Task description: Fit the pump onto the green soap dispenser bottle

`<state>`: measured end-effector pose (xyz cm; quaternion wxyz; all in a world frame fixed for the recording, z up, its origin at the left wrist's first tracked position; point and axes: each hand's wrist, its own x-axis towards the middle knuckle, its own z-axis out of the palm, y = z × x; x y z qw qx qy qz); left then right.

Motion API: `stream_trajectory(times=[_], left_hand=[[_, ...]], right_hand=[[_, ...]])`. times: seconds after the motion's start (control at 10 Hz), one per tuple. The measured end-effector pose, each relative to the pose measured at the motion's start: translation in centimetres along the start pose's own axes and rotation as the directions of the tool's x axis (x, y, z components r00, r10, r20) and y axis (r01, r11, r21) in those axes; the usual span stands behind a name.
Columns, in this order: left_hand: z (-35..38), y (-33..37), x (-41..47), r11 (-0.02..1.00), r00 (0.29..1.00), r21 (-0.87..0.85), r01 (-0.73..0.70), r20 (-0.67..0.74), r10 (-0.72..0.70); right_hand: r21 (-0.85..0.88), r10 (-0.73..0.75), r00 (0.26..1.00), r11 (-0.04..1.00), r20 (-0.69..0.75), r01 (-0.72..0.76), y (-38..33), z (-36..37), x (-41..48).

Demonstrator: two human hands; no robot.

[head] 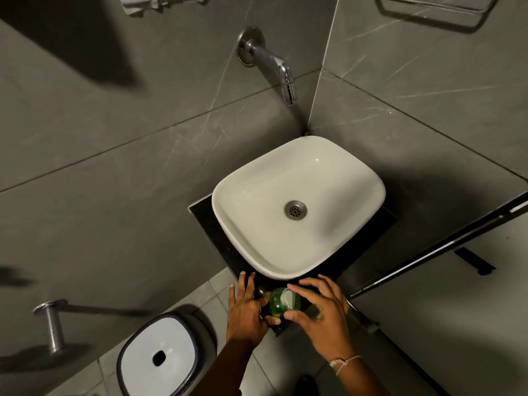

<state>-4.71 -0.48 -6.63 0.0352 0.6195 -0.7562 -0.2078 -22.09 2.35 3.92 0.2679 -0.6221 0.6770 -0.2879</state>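
The green soap dispenser bottle [278,305] stands upright on the dark counter [228,254] just in front of the white basin. A white pump [288,298] sits on top of the bottle, seen from above. My left hand [245,312] holds the bottle's left side with thumb and fingers. My right hand [323,312] is at the pump, thumb below it and forefinger above it, the other fingers spread. Whether the pump is screwed down tight cannot be told.
A white basin [298,205] with a metal drain fills the counter, under a chrome wall tap [274,62]. A white-lidded bin [160,357] stands on the tiled floor at lower left. A metal wall peg [53,324] sticks out at left. A dark door frame runs along the right.
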Motion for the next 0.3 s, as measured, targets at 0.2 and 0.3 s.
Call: stream_trajectory(times=[0.2, 0.3], left_hand=[[-0.8, -0.3, -1.3, 1.000, 0.997, 0.018, -0.001, 0.082, -0.001], [-2.2, -1.6, -2.5, 0.999, 0.998, 0.032, 0.039, -0.059, -0.037]], right_hand=[[0.149, 0.037, 0.998, 0.988, -0.056, -0.028, -2.0, -2.2, -0.9], [0.314, 0.046, 0.974, 0.949, -0.222, 0.027, -4.1, -6.6, -1.3]])
